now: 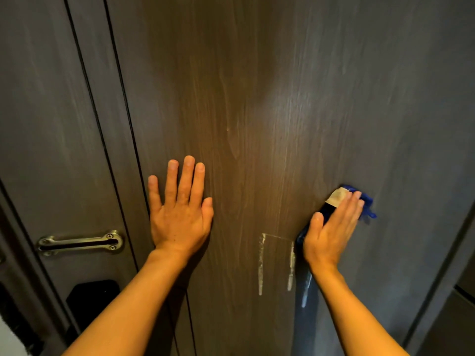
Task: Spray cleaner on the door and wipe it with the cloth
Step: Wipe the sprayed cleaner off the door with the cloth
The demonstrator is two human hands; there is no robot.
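Observation:
A dark wood-grain door point(257, 98) fills the view. My left hand point(180, 209) lies flat on it, fingers spread, holding nothing. My right hand point(331, 227) presses a blue cloth point(367, 201) with a pale tag against the door at the right. Part of the cloth hangs down below my wrist. Pale residue strips point(261, 263) mark the door between my two hands. No spray bottle is in view.
A metal door guard latch point(79, 243) sits on the frame panel at the left, with a black lock unit point(95, 299) below it. A narrow gap and another grey surface point(457, 317) show at the lower right.

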